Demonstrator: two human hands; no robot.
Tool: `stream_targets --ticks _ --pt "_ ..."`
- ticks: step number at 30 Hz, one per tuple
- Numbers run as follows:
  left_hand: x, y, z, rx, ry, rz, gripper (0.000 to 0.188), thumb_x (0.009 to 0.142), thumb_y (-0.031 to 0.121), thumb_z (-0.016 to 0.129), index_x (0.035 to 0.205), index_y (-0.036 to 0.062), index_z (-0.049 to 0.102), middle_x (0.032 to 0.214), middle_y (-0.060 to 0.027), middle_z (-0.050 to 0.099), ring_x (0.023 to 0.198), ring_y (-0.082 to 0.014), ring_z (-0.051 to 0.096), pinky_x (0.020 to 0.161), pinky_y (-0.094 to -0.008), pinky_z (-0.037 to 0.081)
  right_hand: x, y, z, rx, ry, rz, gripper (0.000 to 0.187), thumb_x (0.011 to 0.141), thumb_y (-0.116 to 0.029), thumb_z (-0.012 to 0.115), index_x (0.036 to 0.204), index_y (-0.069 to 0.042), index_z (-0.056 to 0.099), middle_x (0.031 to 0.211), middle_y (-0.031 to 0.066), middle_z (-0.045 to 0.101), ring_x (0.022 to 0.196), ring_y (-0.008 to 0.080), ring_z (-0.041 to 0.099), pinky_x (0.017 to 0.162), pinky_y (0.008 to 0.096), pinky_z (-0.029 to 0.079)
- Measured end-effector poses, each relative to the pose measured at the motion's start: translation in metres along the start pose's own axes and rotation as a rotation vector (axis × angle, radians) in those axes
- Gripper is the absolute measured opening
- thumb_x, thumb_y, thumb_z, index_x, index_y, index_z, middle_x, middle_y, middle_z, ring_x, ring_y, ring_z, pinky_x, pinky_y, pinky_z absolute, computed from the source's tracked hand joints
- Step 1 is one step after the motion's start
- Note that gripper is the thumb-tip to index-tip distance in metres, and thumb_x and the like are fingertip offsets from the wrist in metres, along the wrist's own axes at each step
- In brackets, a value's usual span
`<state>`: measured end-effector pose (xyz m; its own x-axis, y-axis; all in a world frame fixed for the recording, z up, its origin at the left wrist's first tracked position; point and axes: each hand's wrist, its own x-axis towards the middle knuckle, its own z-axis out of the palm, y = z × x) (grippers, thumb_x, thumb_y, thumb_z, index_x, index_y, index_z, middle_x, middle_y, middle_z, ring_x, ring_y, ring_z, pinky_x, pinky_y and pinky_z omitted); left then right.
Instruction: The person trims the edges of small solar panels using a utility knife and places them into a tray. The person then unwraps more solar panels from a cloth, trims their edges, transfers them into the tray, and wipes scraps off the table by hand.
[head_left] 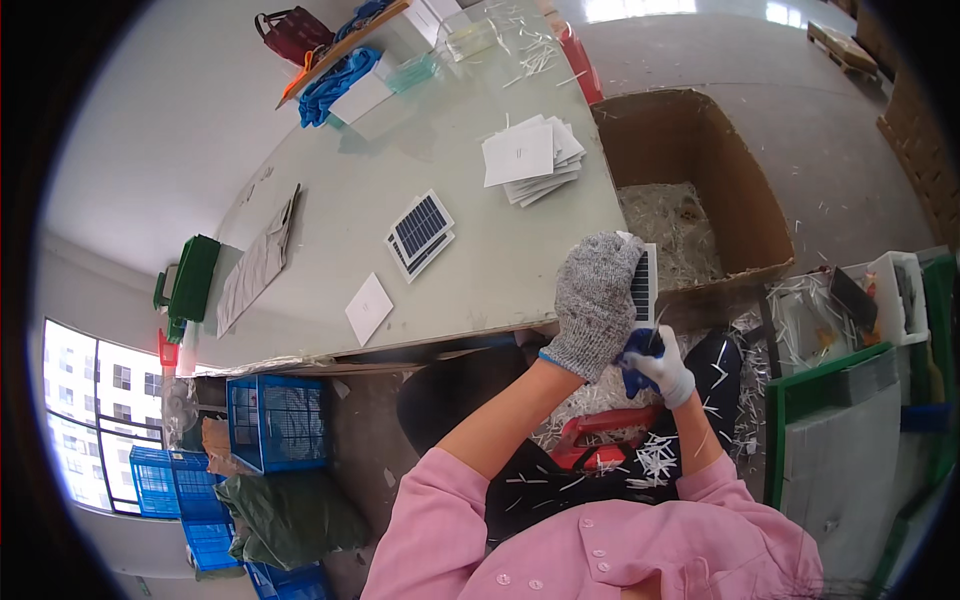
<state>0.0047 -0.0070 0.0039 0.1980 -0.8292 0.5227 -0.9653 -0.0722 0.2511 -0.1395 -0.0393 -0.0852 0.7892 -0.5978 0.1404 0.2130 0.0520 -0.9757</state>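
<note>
My left hand (597, 300), in a grey knit glove, grips a small solar panel (646, 285) with dark cells and a white edge, held upright just off the table's right edge. Close below it, my right hand (672, 373), in a white glove, is closed around something blue (640, 358); whether that is a tool or part of the glove cannot be made out. On the table (480, 270) lie two overlapping solar panels (422, 226), a single white square piece (369, 309) and a stack of white square pieces (530, 155).
An open cardboard box (745, 190) with pale scraps stands right of the table. White strips (655, 458) and a red object (600, 440) lie around my lap. Blue crates (277, 420) stand lower left. At right are a green-framed board (830, 430) and a white bin (897, 295).
</note>
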Motion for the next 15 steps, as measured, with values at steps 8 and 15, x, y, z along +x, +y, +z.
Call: stream_targets --ticks 8,15 --pt "0.005 0.009 -0.001 0.133 0.025 -0.107 0.035 0.082 0.011 0.058 0.117 0.0066 0.057 0.105 -0.0151 0.059 0.100 -0.0340 0.056 0.089 -0.0453 0.044 0.021 0.035 0.029 -0.126 0.429 -0.024 0.034 0.081 0.005 0.064 0.112 -0.001 0.052 0.097 0.0060 0.061 0.086 0.0102 0.060 0.077 0.0249 0.050" --pt "0.008 0.010 -0.009 0.075 -0.217 -0.045 0.041 0.082 0.019 0.057 0.120 0.0031 0.055 0.115 -0.0176 0.057 0.110 -0.0351 0.053 0.100 -0.0462 0.038 0.108 0.065 0.025 1.330 0.188 -0.018 0.038 0.091 -0.004 0.054 0.129 -0.005 0.047 0.117 0.0097 0.059 0.099 0.0134 0.060 0.089 0.0309 0.051"
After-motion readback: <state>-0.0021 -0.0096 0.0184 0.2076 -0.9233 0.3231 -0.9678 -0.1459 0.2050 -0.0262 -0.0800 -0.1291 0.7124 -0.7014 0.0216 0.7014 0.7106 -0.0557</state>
